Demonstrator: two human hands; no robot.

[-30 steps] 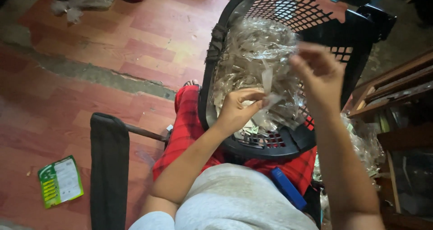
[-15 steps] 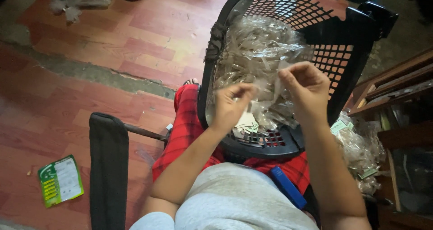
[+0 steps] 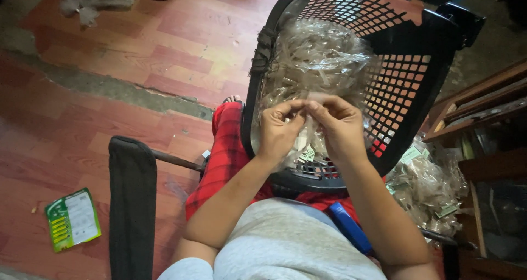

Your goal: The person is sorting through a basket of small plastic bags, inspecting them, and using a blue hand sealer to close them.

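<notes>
— What are you holding there?

— I'm pinching one small clear plastic packet between both hands. My left hand and my right hand are meeting over the black mesh basket resting on my lap, fingers curled closed on the packet's top edge, thumbs nearly touching.

— How is it handling?

— I'm judging it very light, thin, limp and a bit slippery, so it is crumpling rather than breaking. I'm gripping it at the edge with fingertips; a wider hold would only bunch the film.

— And the rest of them?

— They're lying heaped in the basket, a pile of clear packets just beyond my hands. More clear bags with small green-and-white slips are sitting beside my right thigh.

— Any labelled packages around?

— A flat green and white package is lying on the red floor at my left, well apart. A blue rectangular object is resting against my hip.
</notes>
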